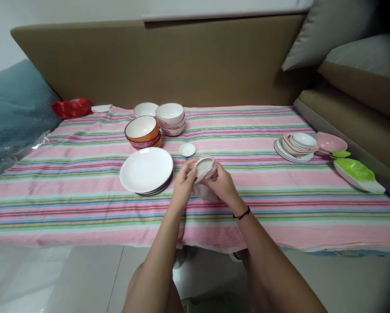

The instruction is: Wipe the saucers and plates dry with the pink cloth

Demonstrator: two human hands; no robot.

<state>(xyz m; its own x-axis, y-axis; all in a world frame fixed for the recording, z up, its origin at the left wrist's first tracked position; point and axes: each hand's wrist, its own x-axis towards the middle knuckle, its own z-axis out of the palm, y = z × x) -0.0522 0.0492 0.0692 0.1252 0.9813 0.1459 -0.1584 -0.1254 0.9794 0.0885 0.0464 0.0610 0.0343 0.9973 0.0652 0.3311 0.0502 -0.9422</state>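
Observation:
Above the striped cloth, my left hand (184, 181) is closed on the left edge of a small white dish (204, 167). On the other side my right hand (223, 183) grips a pale pink cloth (205, 192), which is bunched round the dish's right rim and hangs below it. Some of my right fingers are hidden behind the cloth. Just beyond my hands another small white dish (187, 150) lies on the striped cloth. To the left of my left hand is a stack of plates with a white one (146, 170) on top and dark-rimmed ones underneath.
Stacked bowls, orange (143, 129) and white with red rims (170, 114), stand behind the plates. At right are piled small dishes (295, 148), a pink dish (328, 142) and a green leaf-shaped dish (358, 174). A red package (72, 108) lies far left. Cushions (364, 65) border the right.

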